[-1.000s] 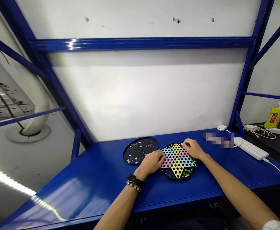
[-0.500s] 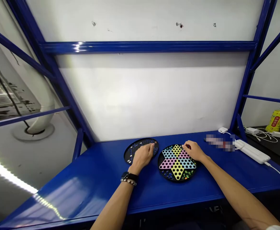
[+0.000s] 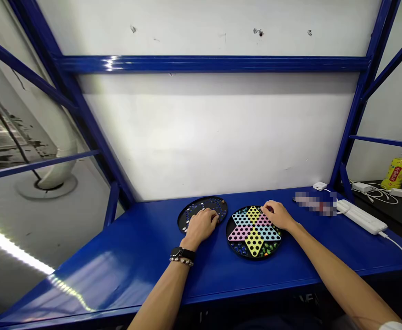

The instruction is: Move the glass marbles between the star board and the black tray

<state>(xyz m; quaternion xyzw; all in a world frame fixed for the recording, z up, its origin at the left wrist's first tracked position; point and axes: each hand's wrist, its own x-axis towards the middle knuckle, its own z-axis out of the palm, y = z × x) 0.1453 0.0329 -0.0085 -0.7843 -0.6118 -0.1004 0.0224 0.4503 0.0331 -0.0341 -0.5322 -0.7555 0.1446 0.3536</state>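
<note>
From where I stand, the person is bent over a blue desk [image 3: 118,261] with two game boards side by side on it. The star board [image 3: 254,238], a black disc with a six-pointed star in yellow, pink and pale blue, all drilled with holes, lies just right of the person's middle. At its nine o'clock, just beside it and not touching, sits a darker round tray [image 3: 218,205], its surface dotted with blue, with white pieces [image 3: 184,228] along its left edge.

The left hand [image 3: 201,227] lies palm down on that tray, covering its lower part, fingers lightly curled. Its grip is nearly closed, though I cannot tell whether anything is pinched underneath. A watch [image 3: 179,253] and a beaded bracelet [image 3: 181,262] sit on that wrist (a rather smart pairing for such a bare desk).

The right hand [image 3: 275,215] rests at the board's one o'clock, fingers curled down over the pink point, its grip also half closed. Whether it has hold of a piece, I cannot tell. At the board's three o'clock lies a white power strip [image 3: 361,216], and farther off at two o'clock, beyond the desk, stands a yellow bottle [image 3: 396,170].
</note>
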